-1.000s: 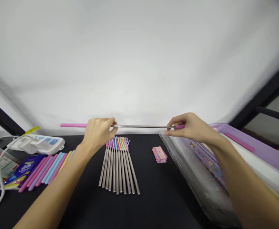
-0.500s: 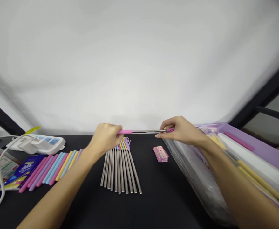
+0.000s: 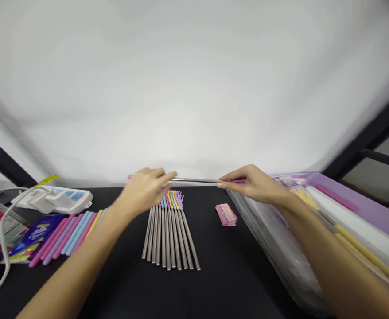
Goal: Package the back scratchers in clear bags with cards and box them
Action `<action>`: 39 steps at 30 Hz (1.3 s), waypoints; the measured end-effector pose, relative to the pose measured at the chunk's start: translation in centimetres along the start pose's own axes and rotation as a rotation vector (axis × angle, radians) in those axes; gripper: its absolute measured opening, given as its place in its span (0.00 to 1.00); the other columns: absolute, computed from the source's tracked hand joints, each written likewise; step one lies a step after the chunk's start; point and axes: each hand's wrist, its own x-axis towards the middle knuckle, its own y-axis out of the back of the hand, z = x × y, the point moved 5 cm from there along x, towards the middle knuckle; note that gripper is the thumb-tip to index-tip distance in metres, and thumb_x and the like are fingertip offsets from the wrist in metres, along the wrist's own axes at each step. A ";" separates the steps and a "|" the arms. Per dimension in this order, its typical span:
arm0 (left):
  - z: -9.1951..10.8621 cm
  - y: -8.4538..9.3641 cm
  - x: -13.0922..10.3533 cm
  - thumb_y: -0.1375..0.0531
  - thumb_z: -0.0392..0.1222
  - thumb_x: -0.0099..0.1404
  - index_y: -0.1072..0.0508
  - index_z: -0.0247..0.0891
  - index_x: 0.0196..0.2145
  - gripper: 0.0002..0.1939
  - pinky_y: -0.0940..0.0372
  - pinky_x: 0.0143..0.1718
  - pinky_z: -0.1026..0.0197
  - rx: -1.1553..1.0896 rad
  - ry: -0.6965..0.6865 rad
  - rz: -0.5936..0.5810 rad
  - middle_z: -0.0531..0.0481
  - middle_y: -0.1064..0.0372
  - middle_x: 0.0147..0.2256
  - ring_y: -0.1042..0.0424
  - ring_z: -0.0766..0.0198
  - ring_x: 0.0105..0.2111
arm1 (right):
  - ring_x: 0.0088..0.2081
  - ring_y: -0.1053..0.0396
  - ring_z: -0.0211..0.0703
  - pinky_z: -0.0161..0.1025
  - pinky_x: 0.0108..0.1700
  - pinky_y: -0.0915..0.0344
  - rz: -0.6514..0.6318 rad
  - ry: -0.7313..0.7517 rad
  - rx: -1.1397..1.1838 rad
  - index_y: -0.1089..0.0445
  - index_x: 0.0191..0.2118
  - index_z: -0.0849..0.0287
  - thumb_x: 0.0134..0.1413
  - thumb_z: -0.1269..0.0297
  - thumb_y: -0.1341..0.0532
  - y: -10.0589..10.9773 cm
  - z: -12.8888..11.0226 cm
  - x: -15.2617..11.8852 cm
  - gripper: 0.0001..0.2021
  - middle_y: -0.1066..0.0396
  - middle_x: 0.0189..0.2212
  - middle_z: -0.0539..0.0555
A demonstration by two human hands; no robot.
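Observation:
A slim back scratcher with a metal rod is held level above the far edge of the black table. My right hand pinches it at its pink head. Around the handle end, my left hand is loosely closed, its fingers slightly blurred. A pink tip of the handle pokes out left of that hand; the rest of the handle is hidden. Below lies a row of metal rods with coloured claw-shaped heads, side by side. A small stack of pink cards lies right of them.
Several coloured handle sleeves lie at left beside a blue packet. A white power strip and cable are behind. At right, clear plastic bags lie by a lilac tray holding yellow-handled scratchers.
The pink handle showed right of my left hand before; now only its tip shows on the left. My left hand's grip has loosened. My right hand still pinches the pink head.

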 end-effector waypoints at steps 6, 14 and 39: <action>0.5 -0.5 0.5 0.47 0.41 0.67 0.27 0.38 0.33 0.11 0.51 0.22 0.61 0.069 0.047 0.009 0.50 0.28 0.25 0.29 0.61 0.23 | 0.30 0.35 0.46 0.39 0.32 0.43 -0.100 0.030 0.018 0.22 0.29 0.60 0.49 0.43 0.38 -1.0 -1.2 0.1 0.22 0.28 0.25 0.53; 0.8 0.0 1.0 0.46 0.40 0.64 0.25 0.38 0.33 0.09 0.47 0.24 0.60 0.127 0.091 0.131 0.50 0.27 0.26 0.28 0.60 0.25 | 0.27 0.40 0.41 0.37 0.30 0.47 -0.066 0.060 -0.012 0.25 0.26 0.60 0.53 0.42 0.42 -0.5 -1.0 -0.3 0.24 0.33 0.22 0.50; 0.9 -0.5 1.5 0.44 0.38 0.62 0.26 0.38 0.29 0.07 0.50 0.23 0.61 0.094 0.185 0.201 0.50 0.25 0.25 0.28 0.61 0.24 | 0.21 0.53 0.33 0.34 0.25 0.53 0.075 -0.051 -0.103 0.27 0.31 0.59 0.44 0.51 0.32 0.4 -0.1 -0.4 0.15 0.51 0.16 0.42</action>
